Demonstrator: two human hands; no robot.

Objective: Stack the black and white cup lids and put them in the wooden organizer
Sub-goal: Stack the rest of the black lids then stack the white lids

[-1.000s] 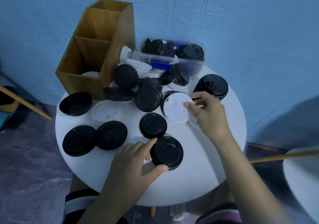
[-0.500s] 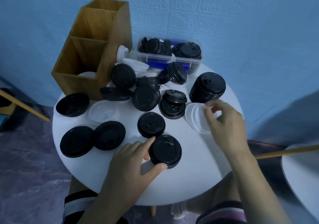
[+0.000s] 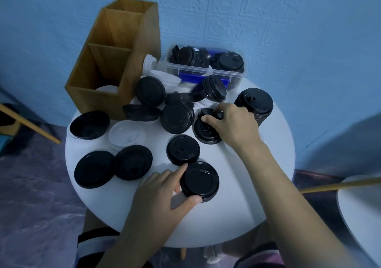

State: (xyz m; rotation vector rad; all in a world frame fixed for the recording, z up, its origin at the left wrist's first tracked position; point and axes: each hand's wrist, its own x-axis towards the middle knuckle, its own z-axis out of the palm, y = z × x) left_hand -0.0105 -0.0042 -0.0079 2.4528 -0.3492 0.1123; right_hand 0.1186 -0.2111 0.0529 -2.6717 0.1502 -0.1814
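Many black lids and a few white ones lie scattered on a round white table (image 3: 237, 216). My left hand (image 3: 165, 189) grips a short stack of black lids (image 3: 199, 182) near the front edge, index finger and thumb round its rim. My right hand (image 3: 233, 127) reaches over the middle, and its fingers curl on a small black lid (image 3: 208, 113) that lies on a larger black lid (image 3: 203, 132). The wooden organizer (image 3: 142, 46) stands at the back left, with a white lid (image 3: 107, 88) in its front compartment.
A clear plastic box (image 3: 206, 71) of black lids sits at the back. A tall black stack (image 3: 254, 102) stands right of my right hand. A translucent white lid (image 3: 126, 135) and loose black lids (image 3: 93, 168) lie at the left. Another table edge (image 3: 360, 216) is at the right.
My right hand carried a white lid to the right, let it go, then moved back left onto the black lids in the middle. My left hand kept its grip.
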